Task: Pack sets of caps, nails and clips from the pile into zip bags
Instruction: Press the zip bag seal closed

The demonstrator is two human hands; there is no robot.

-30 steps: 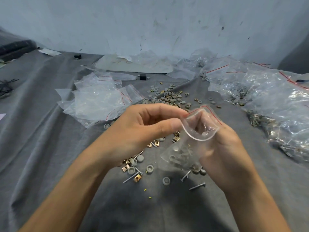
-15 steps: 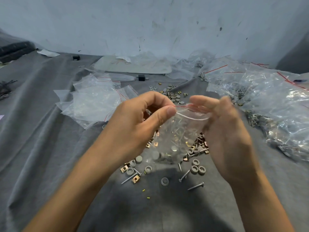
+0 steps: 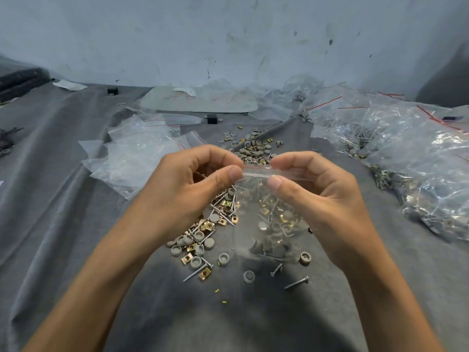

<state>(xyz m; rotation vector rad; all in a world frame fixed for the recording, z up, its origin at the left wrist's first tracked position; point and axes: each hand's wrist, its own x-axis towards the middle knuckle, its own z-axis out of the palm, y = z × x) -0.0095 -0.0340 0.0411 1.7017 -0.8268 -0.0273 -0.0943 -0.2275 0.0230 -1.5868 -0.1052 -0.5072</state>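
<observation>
Head view: your left hand (image 3: 182, 189) and right hand (image 3: 322, 196) each pinch the red-lined top strip of a small clear zip bag (image 3: 264, 224) between thumb and forefinger, one hand at each end. The bag hangs between your hands above the grey cloth (image 3: 76, 237), with small parts showing inside it. The loose pile (image 3: 203, 240) lies just below and left of it: grey caps (image 3: 249, 276), nails (image 3: 296, 282) and brass clips (image 3: 205, 273). Empty bags (image 3: 137, 158) lie beyond your left hand, and filled bags (image 3: 418, 174) are heaped at the right.

zip bag (image 3: 264, 217) over pile (image 3: 200, 241), maybe touching
</observation>
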